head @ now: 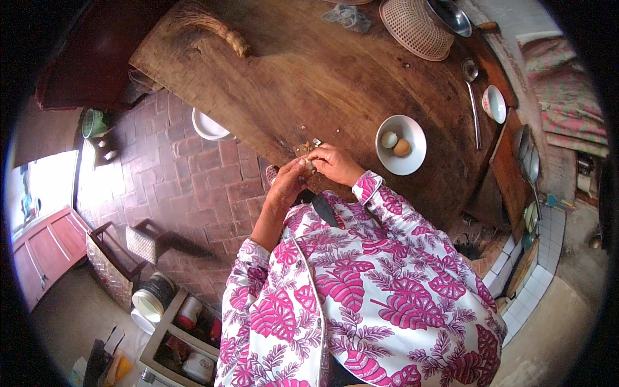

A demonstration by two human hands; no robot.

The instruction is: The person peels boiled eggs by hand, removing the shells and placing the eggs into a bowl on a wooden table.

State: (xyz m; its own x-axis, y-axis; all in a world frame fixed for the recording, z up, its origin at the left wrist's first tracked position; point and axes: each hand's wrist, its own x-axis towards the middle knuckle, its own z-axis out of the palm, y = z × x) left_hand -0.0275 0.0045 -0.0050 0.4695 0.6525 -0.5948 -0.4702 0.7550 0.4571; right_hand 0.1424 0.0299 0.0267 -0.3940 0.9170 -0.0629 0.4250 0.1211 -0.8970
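My left hand (pixel 289 181) and my right hand (pixel 333 163) meet at the near edge of a wooden table (pixel 300 92). Between their fingertips is a small pale thing (pixel 309 165), apparently a partly peeled egg, mostly hidden by the fingers. The left hand cradles it while the right fingertips press on it. Brown and white eggshell bits (pixel 303 147) lie on the wood just beyond the hands. To the right stands a white bowl (pixel 417 159) holding a white egg (pixel 389 140) and a brown egg (pixel 401 148).
A metal ladle (pixel 474 106) and a small bowl (pixel 494 104) lie at the table's right. Toward the far edge are a woven basket (pixel 418 34), a metal bowl (pixel 449 17), a grey cloth (pixel 347 18) and a straw brush (pixel 217 29). A white bucket (pixel 209 125) stands on the brick floor.
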